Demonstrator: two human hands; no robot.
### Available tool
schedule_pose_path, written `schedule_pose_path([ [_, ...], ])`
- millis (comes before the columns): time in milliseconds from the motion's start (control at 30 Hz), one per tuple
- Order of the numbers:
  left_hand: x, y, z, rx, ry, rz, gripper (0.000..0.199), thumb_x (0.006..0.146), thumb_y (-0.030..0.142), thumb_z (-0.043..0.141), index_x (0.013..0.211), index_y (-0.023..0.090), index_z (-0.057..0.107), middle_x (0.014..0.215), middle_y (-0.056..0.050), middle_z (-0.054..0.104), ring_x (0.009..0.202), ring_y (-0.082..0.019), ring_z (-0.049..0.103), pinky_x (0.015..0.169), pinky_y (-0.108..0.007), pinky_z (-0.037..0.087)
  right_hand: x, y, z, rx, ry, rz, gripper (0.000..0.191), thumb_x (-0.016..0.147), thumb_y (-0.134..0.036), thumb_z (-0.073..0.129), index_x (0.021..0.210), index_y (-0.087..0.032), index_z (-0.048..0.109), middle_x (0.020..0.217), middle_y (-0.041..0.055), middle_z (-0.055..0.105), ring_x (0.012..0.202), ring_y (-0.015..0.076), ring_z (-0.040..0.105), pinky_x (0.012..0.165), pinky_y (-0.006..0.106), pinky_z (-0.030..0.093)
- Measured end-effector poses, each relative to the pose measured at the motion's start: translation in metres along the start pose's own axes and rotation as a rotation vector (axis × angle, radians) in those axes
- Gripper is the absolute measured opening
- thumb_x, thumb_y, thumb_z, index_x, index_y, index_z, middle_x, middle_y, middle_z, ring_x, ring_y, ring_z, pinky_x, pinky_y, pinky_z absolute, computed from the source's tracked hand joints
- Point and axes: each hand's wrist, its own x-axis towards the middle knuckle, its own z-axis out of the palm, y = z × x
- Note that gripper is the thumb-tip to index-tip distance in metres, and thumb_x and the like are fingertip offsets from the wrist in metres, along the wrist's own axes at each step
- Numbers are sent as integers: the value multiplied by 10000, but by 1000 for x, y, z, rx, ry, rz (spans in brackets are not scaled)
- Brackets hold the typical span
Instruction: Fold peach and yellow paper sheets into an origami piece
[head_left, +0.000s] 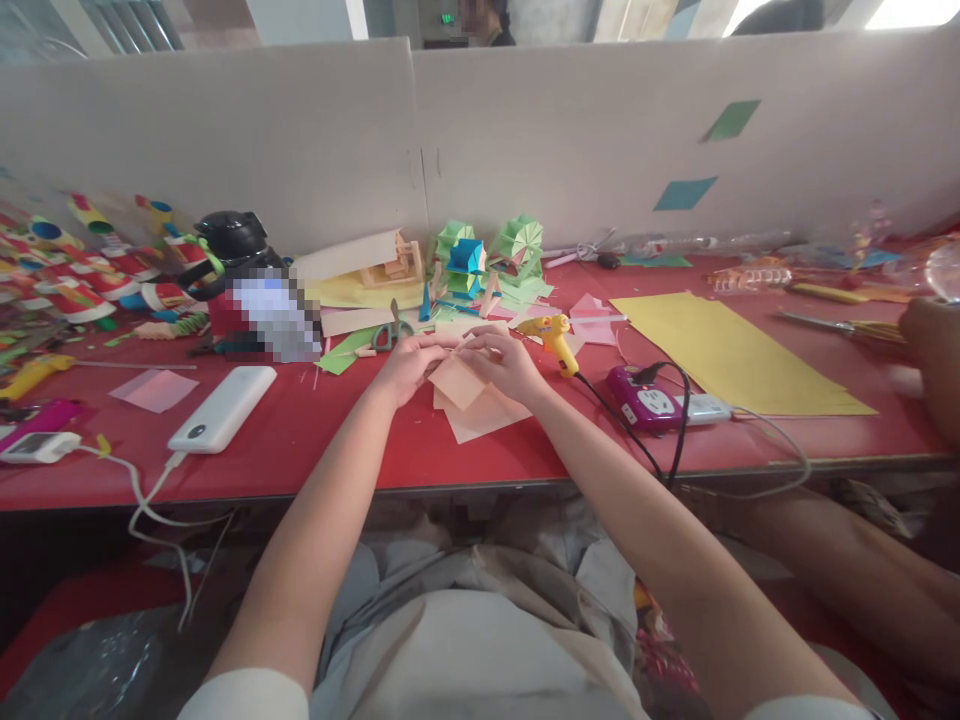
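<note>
A small square of peach paper is held by both my hands above the red table. My left hand pinches its far left corner with curled fingers. On the far right side, my right hand has its fingers bent over the same paper. Beneath it lie more peach paper sheets, flat on the table near the front edge. A yellow hot glue gun rests just right of my right hand. Scissors with grey-green handles stand beyond my left hand.
Folded green paper shapes and a blue one stand at the back. Yellow sheets and a purple power strip lie right; a white power bank lies left. Another person's hand is at far right.
</note>
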Motion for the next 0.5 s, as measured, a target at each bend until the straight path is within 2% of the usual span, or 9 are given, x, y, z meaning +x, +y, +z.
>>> schedule_pose_path([
  [167,-3,3,2,-50,-15,-17,262,617,178,680,855,122,776,776,-90,749,733,-182,687,682,-260,503,0,2,0,-20,-10,-34,270,879,-449,619,894,-203,729,1092,102,648,1121,240,585,1000,405,430],
  [500,-2,-1,2,-12,15,11,316,589,139,721,900,117,772,817,-89,751,766,-199,690,764,-323,527,0,3,0,-84,-9,-110,256,899,-438,596,902,-211,713,1111,108,622,1105,236,579,988,411,447],
])
